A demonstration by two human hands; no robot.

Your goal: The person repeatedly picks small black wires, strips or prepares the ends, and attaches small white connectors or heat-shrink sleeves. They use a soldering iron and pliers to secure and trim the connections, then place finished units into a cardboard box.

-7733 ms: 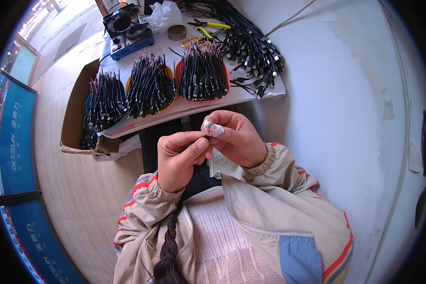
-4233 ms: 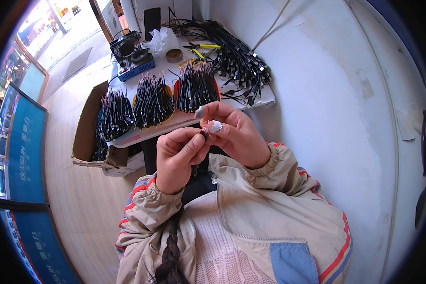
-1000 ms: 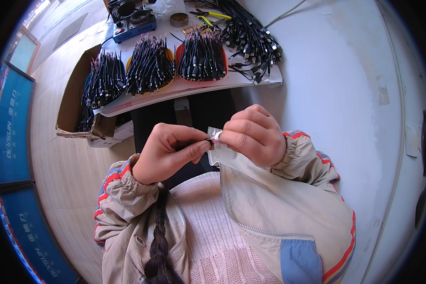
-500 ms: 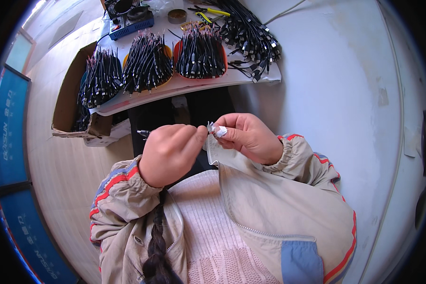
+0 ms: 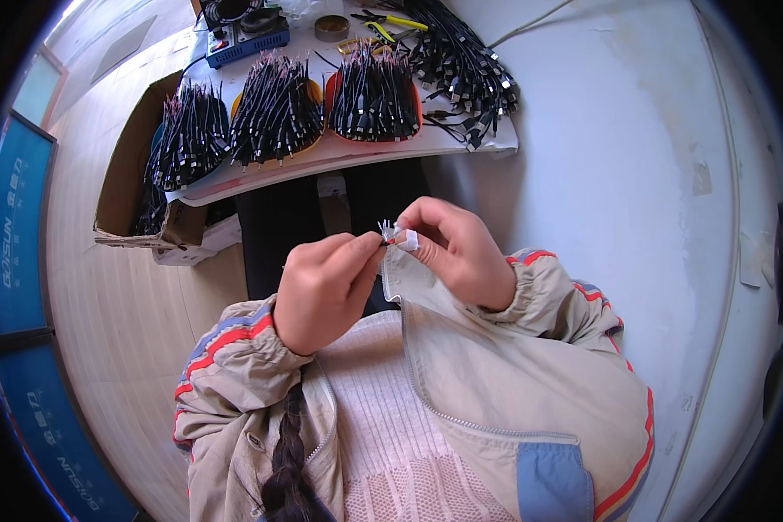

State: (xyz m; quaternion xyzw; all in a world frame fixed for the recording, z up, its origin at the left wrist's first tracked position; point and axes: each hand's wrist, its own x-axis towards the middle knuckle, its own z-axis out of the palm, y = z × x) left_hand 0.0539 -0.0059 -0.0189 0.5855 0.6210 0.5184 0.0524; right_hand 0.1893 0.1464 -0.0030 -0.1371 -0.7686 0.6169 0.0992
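In front of my chest, my left hand [image 5: 326, 287] is closed in a pinch on a short black cable. The cable's stripped end [image 5: 387, 231], with fine pale strands and a bit of red wire, pokes out at the fingertips. My right hand [image 5: 461, 252] meets it there, thumb and forefinger pinched on the wire ends. White tape [image 5: 411, 240] wraps my right thumb. Most of the cable is hidden inside my left hand.
Beyond my hands, a white table [image 5: 270, 178] bears bundles of black cables standing in a red bin [image 5: 333, 96], a yellow bin [image 5: 318, 91] and a teal one. Loose cables [image 5: 474, 83], yellow-handled pliers [image 5: 400, 22], a round tin [image 5: 332, 29] and a blue device [image 5: 248, 48] lie behind. A cardboard box [image 5: 117, 187] stands left.
My left hand has turned and shifted slightly right, so the plug end at its left no longer shows. My right hand's fingers have bent more over the wire ends.
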